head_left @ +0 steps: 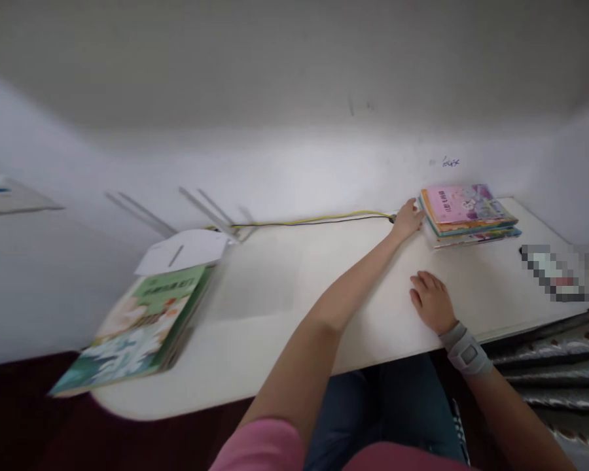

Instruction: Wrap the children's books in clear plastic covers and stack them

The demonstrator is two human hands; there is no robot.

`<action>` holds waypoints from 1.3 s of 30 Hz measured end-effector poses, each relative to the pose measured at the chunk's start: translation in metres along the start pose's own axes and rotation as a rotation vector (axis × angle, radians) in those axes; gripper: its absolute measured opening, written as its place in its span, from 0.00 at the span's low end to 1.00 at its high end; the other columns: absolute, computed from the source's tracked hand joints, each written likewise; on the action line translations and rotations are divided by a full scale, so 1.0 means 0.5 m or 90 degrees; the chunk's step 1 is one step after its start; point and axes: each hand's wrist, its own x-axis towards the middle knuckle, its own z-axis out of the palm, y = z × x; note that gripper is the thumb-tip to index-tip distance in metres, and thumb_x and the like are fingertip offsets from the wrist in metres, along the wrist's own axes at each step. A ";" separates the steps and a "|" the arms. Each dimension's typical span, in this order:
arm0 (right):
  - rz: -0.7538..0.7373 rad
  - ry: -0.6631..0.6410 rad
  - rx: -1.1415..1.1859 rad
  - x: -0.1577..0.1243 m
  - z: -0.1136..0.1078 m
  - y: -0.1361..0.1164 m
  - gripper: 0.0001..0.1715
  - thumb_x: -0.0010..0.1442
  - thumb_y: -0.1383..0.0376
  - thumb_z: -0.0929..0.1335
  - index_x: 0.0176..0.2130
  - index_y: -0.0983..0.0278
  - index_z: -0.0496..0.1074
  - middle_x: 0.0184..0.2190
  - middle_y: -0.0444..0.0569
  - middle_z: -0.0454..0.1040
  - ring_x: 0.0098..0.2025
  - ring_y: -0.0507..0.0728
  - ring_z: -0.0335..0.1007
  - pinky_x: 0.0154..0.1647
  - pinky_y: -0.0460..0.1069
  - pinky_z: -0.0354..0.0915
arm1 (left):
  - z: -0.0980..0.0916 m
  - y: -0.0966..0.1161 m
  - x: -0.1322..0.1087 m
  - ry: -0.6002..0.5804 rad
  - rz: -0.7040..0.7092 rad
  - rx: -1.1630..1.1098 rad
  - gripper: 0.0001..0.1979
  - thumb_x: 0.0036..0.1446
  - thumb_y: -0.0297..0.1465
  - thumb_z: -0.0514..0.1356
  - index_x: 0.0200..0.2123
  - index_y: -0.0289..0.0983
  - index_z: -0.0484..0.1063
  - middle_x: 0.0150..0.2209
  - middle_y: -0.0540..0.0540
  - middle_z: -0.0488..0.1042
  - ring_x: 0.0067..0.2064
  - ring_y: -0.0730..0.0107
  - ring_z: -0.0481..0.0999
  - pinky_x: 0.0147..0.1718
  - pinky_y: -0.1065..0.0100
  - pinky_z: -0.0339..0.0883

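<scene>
Left hand (pixel 407 219): arm stretched across the table (pixel 285 307) to the far right corner, hand against the left edge of the book stack (pixel 466 212). It touches the stack. Whether the fingers clasp the edge or only press on it can't be made out (too small, slightly blurred).

Right hand (pixel 432 301): lying palm down on the table, near the front edge, a little in front of the stack and apart from it. Fingers loosely curled, holding nothing. Grey wristband (pixel 466 353) on that wrist.

Book stack: several thin books lying flat, pink cover on top, close to the wall (pixel 294 98).

Cables (pixel 314 220): one yellow, one black, running side by side along the back of the table, ending just beside the left hand.

Router (pixel 186 252): white, flat, antennas pointing up and back, at the table's left rear.

Green books (pixel 142 327): a second pile just in front of the router, at the left end of the table, its near corner overhanging the edge.

Right of the stack, a pixelated patch (pixel 554 271); contents unreadable.
</scene>
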 end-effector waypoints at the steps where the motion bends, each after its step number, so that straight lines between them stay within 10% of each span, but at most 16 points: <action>1: -0.009 0.004 -0.005 -0.001 0.002 0.003 0.19 0.63 0.64 0.59 0.51 0.65 0.68 0.52 0.57 0.69 0.55 0.62 0.62 0.55 0.56 0.59 | -0.038 -0.006 -0.035 0.010 0.027 0.079 0.21 0.60 0.30 0.53 0.57 0.34 0.60 0.53 0.35 0.68 0.46 0.63 0.74 0.49 0.60 0.65; 5: -0.050 0.012 -0.030 -0.007 0.006 0.011 0.20 0.63 0.63 0.58 0.51 0.67 0.68 0.52 0.60 0.69 0.55 0.63 0.61 0.54 0.57 0.60 | -0.222 -0.049 -0.221 0.013 0.093 0.495 0.14 0.62 0.31 0.50 0.48 0.38 0.69 0.48 0.39 0.72 0.53 0.58 0.68 0.52 0.58 0.60; 9: -0.069 0.007 -0.061 -0.012 0.009 0.016 0.21 0.64 0.63 0.58 0.51 0.69 0.68 0.52 0.62 0.68 0.56 0.64 0.61 0.55 0.58 0.60 | -0.377 -0.131 -0.402 0.149 -0.153 0.716 0.17 0.60 0.32 0.51 0.51 0.34 0.67 0.55 0.33 0.66 0.58 0.50 0.62 0.52 0.56 0.60; 13: -0.082 0.001 -0.069 -0.016 0.013 0.021 0.22 0.64 0.63 0.57 0.51 0.70 0.68 0.52 0.63 0.68 0.56 0.65 0.61 0.54 0.58 0.60 | -0.440 -0.211 -0.510 0.160 -0.315 0.713 0.25 0.59 0.37 0.53 0.56 0.29 0.61 0.62 0.29 0.57 0.63 0.49 0.56 0.56 0.55 0.54; 23: -0.072 0.003 0.010 -0.023 0.012 0.013 0.23 0.64 0.62 0.57 0.53 0.69 0.67 0.52 0.64 0.69 0.55 0.66 0.63 0.54 0.62 0.61 | -0.467 -0.164 -0.539 0.226 -0.353 0.639 0.16 0.60 0.29 0.46 0.35 0.34 0.73 0.38 0.33 0.76 0.44 0.54 0.76 0.42 0.60 0.66; 26: -0.101 0.031 0.139 -0.031 0.002 -0.087 0.31 0.63 0.57 0.59 0.61 0.69 0.56 0.54 0.64 0.66 0.57 0.66 0.62 0.55 0.64 0.60 | -0.407 -0.105 -0.526 0.246 -0.310 0.533 0.14 0.61 0.29 0.46 0.41 0.35 0.70 0.31 0.40 0.77 0.36 0.61 0.78 0.37 0.64 0.68; 32: -0.051 0.165 0.259 -0.004 -0.046 -0.273 0.47 0.61 0.54 0.61 0.67 0.68 0.33 0.63 0.65 0.51 0.65 0.66 0.49 0.58 0.63 0.59 | -0.249 0.066 -0.545 0.202 -0.021 -0.127 0.17 0.60 0.37 0.52 0.51 0.39 0.65 0.25 0.51 0.75 0.24 0.72 0.75 0.27 0.70 0.69; 35: -0.001 0.314 0.216 0.022 -0.082 -0.225 0.33 0.64 0.61 0.57 0.65 0.66 0.46 0.59 0.64 0.59 0.63 0.65 0.54 0.58 0.64 0.58 | -0.259 0.093 -0.580 0.276 0.004 -0.222 0.19 0.58 0.39 0.54 0.52 0.41 0.65 0.18 0.56 0.68 0.18 0.75 0.68 0.21 0.72 0.66; 39: -0.025 0.328 0.156 0.011 -0.119 -0.131 0.26 0.64 0.62 0.58 0.61 0.60 0.57 0.57 0.59 0.64 0.62 0.65 0.56 0.58 0.65 0.56 | -0.298 0.018 -0.609 0.369 -0.082 -0.239 0.20 0.56 0.38 0.55 0.51 0.37 0.66 0.20 0.55 0.68 0.15 0.78 0.63 0.15 0.74 0.59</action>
